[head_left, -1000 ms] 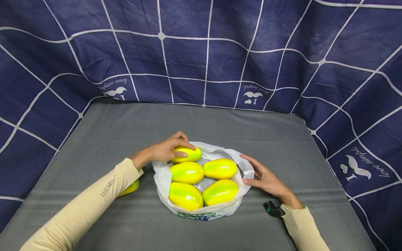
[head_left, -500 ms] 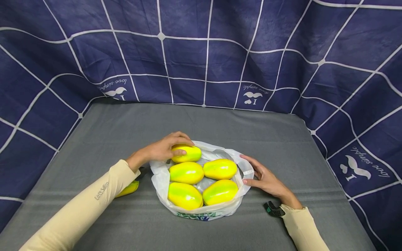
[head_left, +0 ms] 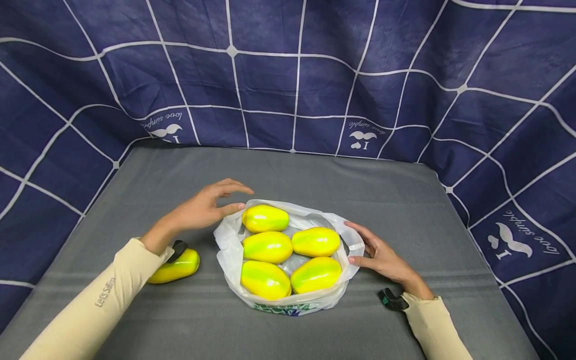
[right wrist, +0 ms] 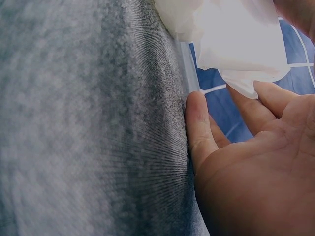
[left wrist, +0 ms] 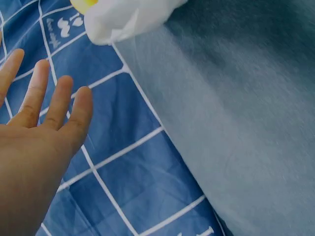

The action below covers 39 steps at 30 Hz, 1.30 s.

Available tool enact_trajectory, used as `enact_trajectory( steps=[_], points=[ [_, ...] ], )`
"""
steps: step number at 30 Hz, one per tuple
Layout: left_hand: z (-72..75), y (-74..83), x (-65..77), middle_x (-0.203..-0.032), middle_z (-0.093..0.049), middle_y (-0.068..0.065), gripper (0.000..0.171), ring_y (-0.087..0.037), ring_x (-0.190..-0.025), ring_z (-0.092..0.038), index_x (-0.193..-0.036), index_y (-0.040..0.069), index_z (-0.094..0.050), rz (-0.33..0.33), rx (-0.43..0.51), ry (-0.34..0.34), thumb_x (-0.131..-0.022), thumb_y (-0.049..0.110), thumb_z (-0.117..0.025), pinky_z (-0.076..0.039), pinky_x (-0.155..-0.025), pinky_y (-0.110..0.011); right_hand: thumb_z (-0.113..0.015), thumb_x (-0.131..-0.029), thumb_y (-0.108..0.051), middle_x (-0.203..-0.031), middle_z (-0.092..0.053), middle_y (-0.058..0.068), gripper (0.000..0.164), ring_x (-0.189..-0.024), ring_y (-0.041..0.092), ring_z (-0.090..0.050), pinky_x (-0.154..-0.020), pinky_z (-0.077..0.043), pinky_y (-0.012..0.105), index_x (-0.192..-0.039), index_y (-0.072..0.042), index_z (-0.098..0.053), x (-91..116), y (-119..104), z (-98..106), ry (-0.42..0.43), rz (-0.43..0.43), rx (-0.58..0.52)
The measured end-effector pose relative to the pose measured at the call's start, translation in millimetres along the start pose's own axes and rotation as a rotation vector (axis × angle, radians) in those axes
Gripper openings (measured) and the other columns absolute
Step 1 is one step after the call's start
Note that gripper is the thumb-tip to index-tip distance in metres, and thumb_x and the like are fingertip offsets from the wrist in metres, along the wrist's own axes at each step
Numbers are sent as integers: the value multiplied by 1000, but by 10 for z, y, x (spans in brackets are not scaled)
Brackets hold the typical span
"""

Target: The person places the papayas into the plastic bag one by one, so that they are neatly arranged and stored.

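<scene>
A white plastic bag (head_left: 231, 245) sits on the grey cloth with its mouth spread wide. Inside lie several shiny yellow-green papayas; the one at the back left (head_left: 265, 219) is nearest my left hand (head_left: 204, 205). That hand is off the fruit with its fingers extended, thumb tip by the bag's rear left rim; whether they touch cannot be told. My right hand (head_left: 382, 257) holds the bag's right rim between thumb and fingers. In the right wrist view, the bag's white edge (right wrist: 241, 44) hangs over the fingers.
Another papaya (head_left: 180, 267) lies on the cloth left of the bag, partly behind the left wrist's black strap (head_left: 177, 251). Grey cloth (head_left: 315, 180) covers the table. A navy curtain with white grid lines (head_left: 265, 85) surrounds its back and sides.
My left hand has let go of the back left papaya in the bag and moved left, outside the rim. More of the loose papaya shows. The right hand stays put.
</scene>
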<state>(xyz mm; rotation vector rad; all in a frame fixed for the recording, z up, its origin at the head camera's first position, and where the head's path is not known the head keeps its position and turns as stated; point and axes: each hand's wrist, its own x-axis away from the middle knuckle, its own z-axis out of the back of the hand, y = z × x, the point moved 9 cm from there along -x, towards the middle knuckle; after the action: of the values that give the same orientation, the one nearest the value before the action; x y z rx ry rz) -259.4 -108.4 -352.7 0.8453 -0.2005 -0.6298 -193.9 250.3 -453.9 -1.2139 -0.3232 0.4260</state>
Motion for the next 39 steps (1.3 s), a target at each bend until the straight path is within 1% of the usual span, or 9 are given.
enact_trajectory(
  steps=[7,10,17,23,28,31,32,36,39],
  points=[
    [82,-63,223,-136,-59,-4,38,-29,-130,-51,-135,21,-62,28,-24,-35,-98,29,-66,-40,-109,-59,-76,-88,-5,-163,-28,14,84,-138,-2,-42,-105,-41,12,-158,-18,-30,-6,0,4,-3,6,-1],
    [96,-116,320,-137,-59,-3,39,-30,-131,-50,-135,25,-61,70,-17,-66,-97,33,-68,-39,-110,-60,-76,-88,-5,-162,-28,14,84,-137,-1,-43,-105,-42,13,-158,-18,-30,-9,-5,1,-4,8,1],
    [112,-217,551,-142,-56,-1,51,-33,-135,-47,-139,20,-59,118,-4,-141,-93,37,-72,-38,-109,-63,-76,-88,-5,-163,-28,14,84,-137,-1,-42,-106,-41,13,-158,-17,-30,-19,-14,-5,-5,11,3],
    [163,-288,724,-141,-56,1,46,-35,-132,-51,-137,23,-60,134,5,-170,-93,35,-71,-41,-106,-62,-76,-88,-6,-162,-28,14,85,-137,-1,-42,-105,-42,13,-158,-18,-30,-22,-10,-9,-6,8,7],
    [168,-381,851,-142,-55,-1,42,-36,-132,-50,-135,24,-60,144,54,-219,-95,32,-70,-42,-106,-65,-77,-87,-7,-162,-29,13,85,-137,-2,-42,-105,-41,12,-157,-19,-31,-21,-3,-4,1,1,22],
    [136,-432,932,-143,-54,-3,43,-26,-133,-51,-136,21,-60,143,81,-269,-95,29,-70,-41,-107,-64,-77,-88,-7,-162,-29,13,84,-137,-2,-41,-105,-41,12,-157,-19,-31,-19,-2,-5,0,0,27],
    [121,-445,959,-144,-54,-4,44,-22,-132,-51,-137,20,-59,141,87,-289,-95,28,-70,-43,-107,-61,-77,-88,-7,-163,-28,12,84,-138,-3,-41,-105,-41,12,-157,-20,-31,-17,-2,-4,0,-1,27],
    [75,-486,1063,-146,-52,-8,46,-2,-130,-49,-138,17,-59,129,107,-345,-94,26,-71,-45,-108,-40,-76,-88,-7,-163,-28,12,84,-137,-4,-41,-105,-41,11,-157,-20,-31,-3,-1,-4,0,-8,22],
    [68,-516,1127,-146,-50,-10,46,5,-129,-45,-136,19,-61,128,106,-354,-92,26,-73,-43,-106,-27,-76,-88,-7,-163,-27,12,84,-137,-4,-41,-105,-41,11,-157,-20,-30,4,1,-3,3,-12,23]
  ],
)
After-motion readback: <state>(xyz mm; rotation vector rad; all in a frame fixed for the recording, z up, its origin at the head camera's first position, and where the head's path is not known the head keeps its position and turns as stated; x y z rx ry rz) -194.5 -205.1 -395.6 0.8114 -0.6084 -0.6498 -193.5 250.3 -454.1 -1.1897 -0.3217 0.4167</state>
